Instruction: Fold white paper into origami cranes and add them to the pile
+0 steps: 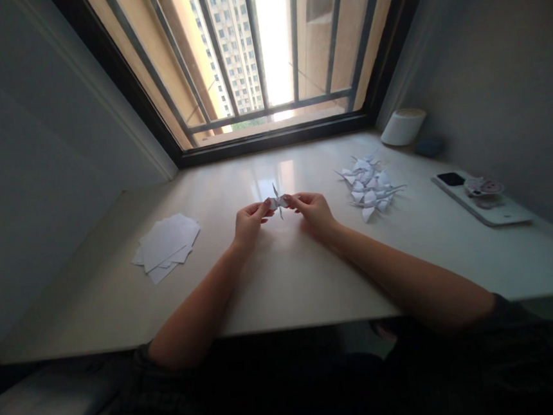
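A small folded white paper crane (279, 203) is held above the middle of the table, its two thin points sticking out away from me and toward me. My left hand (251, 222) pinches one wing between thumb and fingers. On the opposite wing, my right hand (314, 209) has a matching pinch. To the right lies a pile of folded paper cranes (368, 183), with pointed tips poking out. Left of my hands is a loose stack of square white paper sheets (166, 243).
The white table (283, 284) runs up to a barred window (263, 60). At right lie a phone (482, 199) with a round grip on its back and, farther back, a white cylindrical object (402, 127) beside a small dark item (429, 147). Walls stand on both sides.
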Motion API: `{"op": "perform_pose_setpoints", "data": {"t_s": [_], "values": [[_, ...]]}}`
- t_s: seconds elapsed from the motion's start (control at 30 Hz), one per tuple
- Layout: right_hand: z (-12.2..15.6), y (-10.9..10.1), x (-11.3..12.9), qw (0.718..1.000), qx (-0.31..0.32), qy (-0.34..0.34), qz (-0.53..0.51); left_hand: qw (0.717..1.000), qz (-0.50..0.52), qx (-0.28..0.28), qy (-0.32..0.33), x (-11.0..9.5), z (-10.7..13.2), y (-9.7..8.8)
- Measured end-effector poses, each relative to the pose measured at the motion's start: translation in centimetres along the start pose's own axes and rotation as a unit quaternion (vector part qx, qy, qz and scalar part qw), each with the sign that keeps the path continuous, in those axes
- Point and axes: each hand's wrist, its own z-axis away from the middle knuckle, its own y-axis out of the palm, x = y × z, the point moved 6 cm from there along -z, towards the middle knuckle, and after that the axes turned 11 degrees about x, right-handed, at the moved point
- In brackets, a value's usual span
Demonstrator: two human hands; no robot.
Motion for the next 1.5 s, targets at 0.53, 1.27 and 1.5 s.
{"op": "perform_pose_setpoints", "data": {"t_s": [0.53, 1.27, 1.5], "values": [[-0.2, 0.6, -0.9, 0.994, 0.035, 0.042, -0.097, 0.991, 0.092, 0.062, -0.075, 0.2, 0.3, 0.4], [0.2, 0.3, 0.2, 1.0, 0.011, 0.017, -0.023, 0.995, -0.067, 0.056, 0.049, -1.6, 0.7, 1.0], [0.3, 0.4, -0.1, 0.999, 0.0, 0.035, -0.032, 0.992, -0.082, 0.055, 0.075, -1.4, 0.4, 1.0]]}}
